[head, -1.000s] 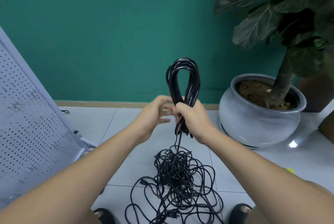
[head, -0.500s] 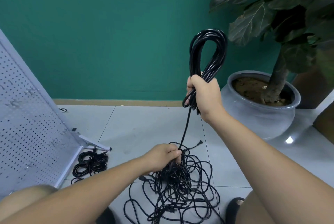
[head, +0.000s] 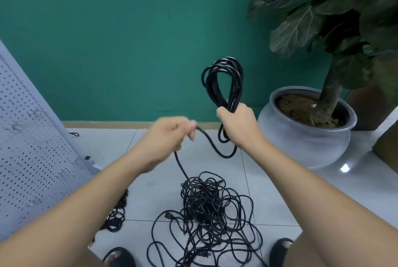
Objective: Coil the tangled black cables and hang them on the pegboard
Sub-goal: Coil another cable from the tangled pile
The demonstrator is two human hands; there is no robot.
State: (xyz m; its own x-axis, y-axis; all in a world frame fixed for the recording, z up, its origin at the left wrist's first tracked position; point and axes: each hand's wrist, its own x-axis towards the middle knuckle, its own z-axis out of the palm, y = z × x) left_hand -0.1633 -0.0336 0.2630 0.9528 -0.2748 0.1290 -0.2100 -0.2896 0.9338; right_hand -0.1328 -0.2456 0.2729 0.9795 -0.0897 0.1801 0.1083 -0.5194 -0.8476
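Fingers (head: 189, 129) of the left hand (head: 169, 137) are clenched round a single strand (head: 180, 164) of smooth, round black cable. The right hand (head: 239, 125) grips a coil (head: 224, 81). Nearest, on pale glossy floor tiles (head: 150, 184), lies the tangled pile (head: 206, 212), a loose scribble of thin loops with a plug (head: 169, 216) showing. The strand runs from it up into the left fist, then sags in a U across to the right fist. Above that fist the coil stands as a long, narrow loop. The perforated pegboard (head: 32, 159) leans at left, and a teal wall (head: 129, 40) lies beyond.
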